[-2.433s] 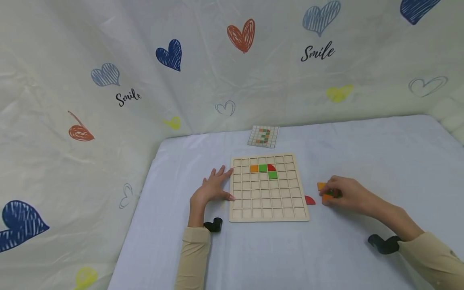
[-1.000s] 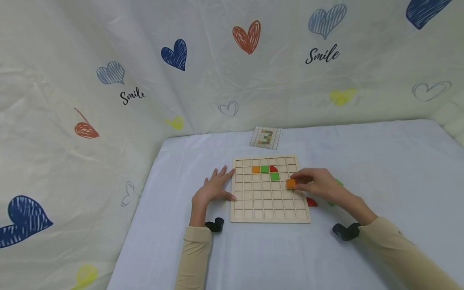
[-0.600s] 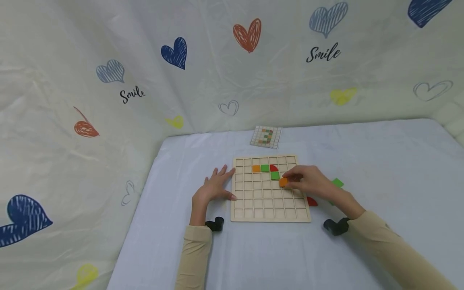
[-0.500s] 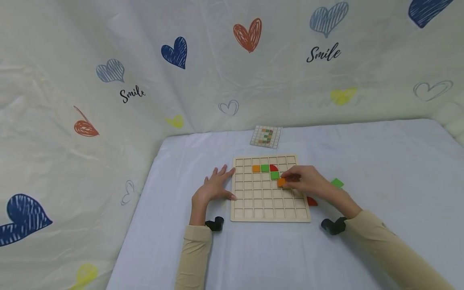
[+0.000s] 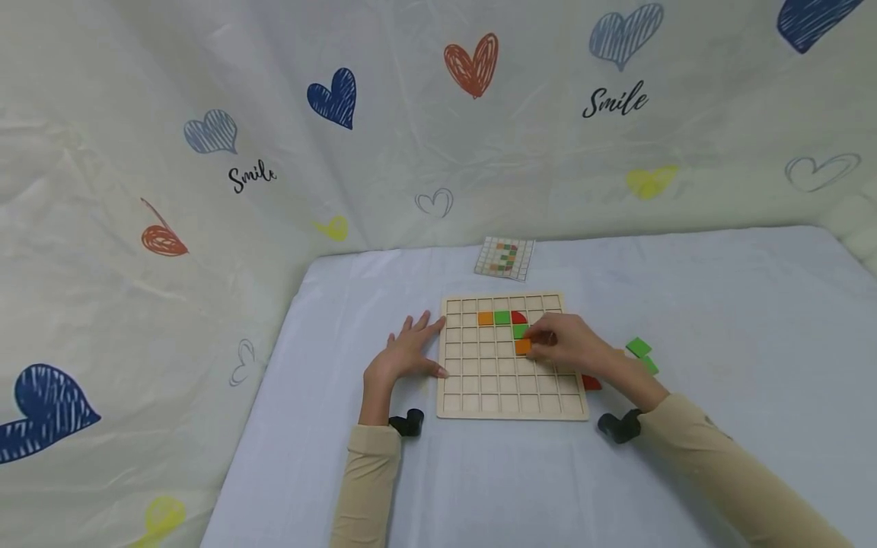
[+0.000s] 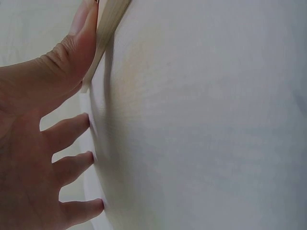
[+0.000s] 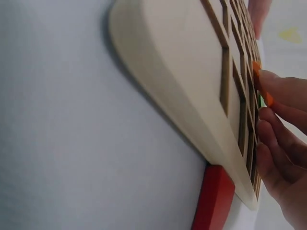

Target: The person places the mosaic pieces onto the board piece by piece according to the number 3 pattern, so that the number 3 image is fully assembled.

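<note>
My right hand [image 5: 563, 340] pinches an orange square tile [image 5: 523, 347] between thumb and finger, at a cell of the wooden grid board [image 5: 479, 407]. Directly above that cell lies a green square tile [image 5: 521, 331]. The row over it holds an orange tile [image 5: 486, 318], another green tile [image 5: 502, 317] and a red quarter-round tile [image 5: 518, 317]. In the right wrist view the held orange tile [image 7: 263, 86] stands tilted at the grid. My left hand [image 5: 406, 356] is spread, thumb and index fingertip touching the board's left edge; its other fingers [image 6: 72, 170] rest on the cloth.
Right of the board lie two green tiles [image 5: 639, 347] and a red quarter-round tile [image 5: 591, 382] against its edge. An orange tile is mostly hidden by the right forearm. A printed pattern card [image 5: 505, 259] lies behind the board. White cloth [image 5: 514, 479] covers the table.
My right hand picked an orange tile from the loose pieces at right and carried it left onto the board, below the green tile. The left hand stays at the board's left edge.
</note>
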`<control>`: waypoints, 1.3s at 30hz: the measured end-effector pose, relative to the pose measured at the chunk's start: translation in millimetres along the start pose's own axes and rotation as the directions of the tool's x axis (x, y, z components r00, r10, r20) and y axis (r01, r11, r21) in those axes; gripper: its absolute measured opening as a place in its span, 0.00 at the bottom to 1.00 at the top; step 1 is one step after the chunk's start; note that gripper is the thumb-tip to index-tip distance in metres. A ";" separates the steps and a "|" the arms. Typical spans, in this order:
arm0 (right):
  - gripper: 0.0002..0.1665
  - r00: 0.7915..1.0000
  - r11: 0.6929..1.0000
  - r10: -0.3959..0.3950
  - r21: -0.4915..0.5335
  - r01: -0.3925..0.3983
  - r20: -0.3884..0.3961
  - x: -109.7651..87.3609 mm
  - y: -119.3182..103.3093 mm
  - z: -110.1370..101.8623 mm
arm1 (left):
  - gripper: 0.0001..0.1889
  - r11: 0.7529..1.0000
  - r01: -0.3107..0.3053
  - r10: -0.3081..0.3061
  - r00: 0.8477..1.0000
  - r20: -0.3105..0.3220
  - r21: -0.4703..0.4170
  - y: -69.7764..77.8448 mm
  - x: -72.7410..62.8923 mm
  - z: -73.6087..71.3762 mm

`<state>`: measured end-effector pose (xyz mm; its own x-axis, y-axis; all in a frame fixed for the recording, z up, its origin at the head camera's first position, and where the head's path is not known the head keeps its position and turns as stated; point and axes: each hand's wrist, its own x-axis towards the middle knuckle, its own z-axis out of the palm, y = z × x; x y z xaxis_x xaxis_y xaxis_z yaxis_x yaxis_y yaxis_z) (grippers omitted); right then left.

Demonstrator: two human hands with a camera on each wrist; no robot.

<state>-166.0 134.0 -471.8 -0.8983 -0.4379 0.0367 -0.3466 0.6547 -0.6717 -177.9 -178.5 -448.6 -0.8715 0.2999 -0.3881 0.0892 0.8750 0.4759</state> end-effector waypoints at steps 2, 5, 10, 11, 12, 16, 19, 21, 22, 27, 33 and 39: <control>0.15 1.000 1.000 -0.012 -0.004 0.012 0.002 -0.2 0.0 1.7 | 0.54 1.000 0.004 -0.004 1.000 0.004 0.002 0.4 -0.2 0.2; 0.15 1.000 1.000 -0.016 -0.006 0.016 0.004 -1.4 -0.6 3.6 | 0.55 1.000 0.009 -0.009 1.000 0.006 0.004 0.6 -0.7 1.3; 0.16 0.999 0.999 -0.047 -0.008 0.047 -0.021 -4.2 -0.6 5.4 | 0.55 1.000 0.007 -0.007 1.000 0.005 0.001 1.0 -0.9 2.8; 0.16 0.998 0.998 -0.061 -0.010 0.060 -0.032 -4.8 -0.4 5.5 | 0.55 1.000 0.006 -0.006 1.000 0.004 0.000 1.2 -1.0 2.9; 0.16 0.997 0.998 -0.069 -0.009 0.069 -0.039 -5.5 -0.2 5.6 | 0.55 1.000 0.005 -0.005 1.000 0.005 -0.003 1.5 -1.1 2.8; 0.15 0.995 0.997 -0.082 -0.006 0.082 -0.051 -7.5 0.8 4.6 | 0.54 1.000 -0.002 0.002 1.000 0.001 -0.002 2.6 -2.0 2.5; 0.14 0.996 0.997 -0.076 -0.009 0.075 -0.045 -8.9 0.7 2.6 | 0.54 1.000 -0.004 0.004 1.000 0.001 0.003 3.1 -2.4 2.4; 0.14 0.997 0.998 -0.065 -0.016 0.064 -0.041 -10.2 0.7 0.8 | 0.55 1.000 -0.002 0.002 1.000 0.003 0.002 3.1 -2.3 2.3; 0.14 0.998 0.998 -0.058 -0.019 0.057 -0.039 -11.1 0.4 -0.4 | 0.55 1.000 -0.002 0.002 1.000 0.004 0.002 3.0 -2.0 2.3; 0.15 0.999 1.000 -0.001 -0.024 0.000 -0.033 -15.5 0.0 -7.9 | 0.55 1.000 -0.001 0.001 1.000 0.000 0.000 1.7 -0.8 2.1; 0.14 0.999 0.998 0.026 -0.050 -0.028 -0.046 -25.8 4.4 -18.5 | 0.55 1.000 -0.002 0.002 1.000 -0.002 -0.004 -0.4 0.3 1.0; 0.14 0.998 0.997 0.025 -0.075 -0.029 -0.054 -39.7 9.5 -28.0 | 0.55 1.000 0.000 0.000 1.000 0.000 -0.009 0.4 -0.4 0.5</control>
<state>-141.1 174.8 -459.0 -0.9201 -0.3872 0.0596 -0.3392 0.7114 -0.6155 -177.3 -178.1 -448.6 -0.8714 0.3002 -0.3881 0.0852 0.8715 0.4830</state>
